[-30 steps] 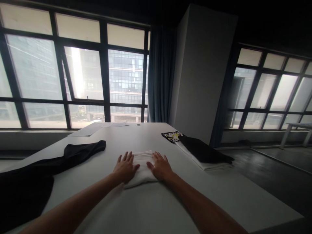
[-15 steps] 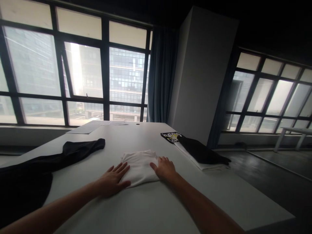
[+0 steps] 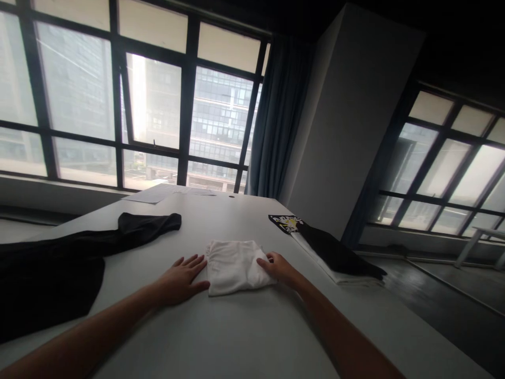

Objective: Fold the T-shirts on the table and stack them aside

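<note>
Both hands are pictured flat on a white table [image 3: 244, 337], flanking a folded white cloth [image 3: 235, 266] that lies near the table's middle. Left hand [image 3: 180, 279] is spread open, palm down, fingers extended, its fingertips just beside the cloth's left edge; nothing is gripped. Right hand [image 3: 278, 268] is laid at the cloth's right edge, its fingers curled on the fabric; whether the edge is pinched cannot be told. A black garment [image 3: 71, 258] is seen sprawled across the table's left side. To the right, a stack of folded clothes [image 3: 335, 255], black over white, is set beside a printed black piece [image 3: 286, 222]. Papers [image 3: 158, 193] are left at the far end, near the windows [image 3: 150, 105].
</note>
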Action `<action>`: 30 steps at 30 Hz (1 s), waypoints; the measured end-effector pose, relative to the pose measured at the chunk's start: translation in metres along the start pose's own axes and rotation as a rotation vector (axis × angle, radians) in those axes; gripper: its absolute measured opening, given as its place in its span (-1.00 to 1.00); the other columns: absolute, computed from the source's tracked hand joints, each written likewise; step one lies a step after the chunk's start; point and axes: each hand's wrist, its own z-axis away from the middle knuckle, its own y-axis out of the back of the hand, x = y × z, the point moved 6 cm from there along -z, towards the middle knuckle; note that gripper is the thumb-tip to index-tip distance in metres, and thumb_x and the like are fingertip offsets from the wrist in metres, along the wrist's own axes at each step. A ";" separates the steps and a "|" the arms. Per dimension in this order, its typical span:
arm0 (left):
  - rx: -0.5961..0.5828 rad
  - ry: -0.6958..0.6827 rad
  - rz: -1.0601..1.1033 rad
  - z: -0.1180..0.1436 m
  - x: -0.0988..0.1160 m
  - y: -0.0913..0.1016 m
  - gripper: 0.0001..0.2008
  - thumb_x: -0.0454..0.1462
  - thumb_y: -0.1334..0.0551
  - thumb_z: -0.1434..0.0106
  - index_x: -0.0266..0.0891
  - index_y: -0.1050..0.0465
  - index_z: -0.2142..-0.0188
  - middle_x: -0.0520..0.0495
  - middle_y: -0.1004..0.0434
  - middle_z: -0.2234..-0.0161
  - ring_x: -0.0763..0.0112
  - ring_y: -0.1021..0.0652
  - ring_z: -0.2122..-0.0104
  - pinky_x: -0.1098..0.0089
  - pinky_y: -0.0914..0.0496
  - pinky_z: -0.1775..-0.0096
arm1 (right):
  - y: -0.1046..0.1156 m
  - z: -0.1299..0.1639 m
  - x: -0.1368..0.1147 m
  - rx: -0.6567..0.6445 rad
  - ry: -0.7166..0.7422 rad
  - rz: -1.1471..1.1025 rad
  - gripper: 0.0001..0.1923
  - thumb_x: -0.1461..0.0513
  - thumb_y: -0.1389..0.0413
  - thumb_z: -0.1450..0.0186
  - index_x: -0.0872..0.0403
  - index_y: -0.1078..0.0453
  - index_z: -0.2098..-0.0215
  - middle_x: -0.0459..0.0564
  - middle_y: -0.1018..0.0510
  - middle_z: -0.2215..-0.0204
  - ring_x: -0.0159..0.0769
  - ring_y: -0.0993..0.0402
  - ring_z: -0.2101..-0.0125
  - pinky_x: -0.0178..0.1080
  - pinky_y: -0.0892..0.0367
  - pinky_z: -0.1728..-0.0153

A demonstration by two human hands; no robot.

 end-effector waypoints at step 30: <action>-0.025 -0.002 -0.033 -0.007 -0.011 -0.007 -0.27 0.21 0.00 -0.28 0.02 0.01 -0.34 -0.01 0.11 -0.35 -0.01 -0.06 -0.33 -0.11 -0.02 -0.30 | 0.017 -0.196 -0.081 -0.044 0.539 0.069 -0.69 0.14 -0.17 -0.21 0.09 -0.55 0.12 0.06 -0.62 0.11 -0.15 -0.50 0.03 -0.13 -0.32 -0.07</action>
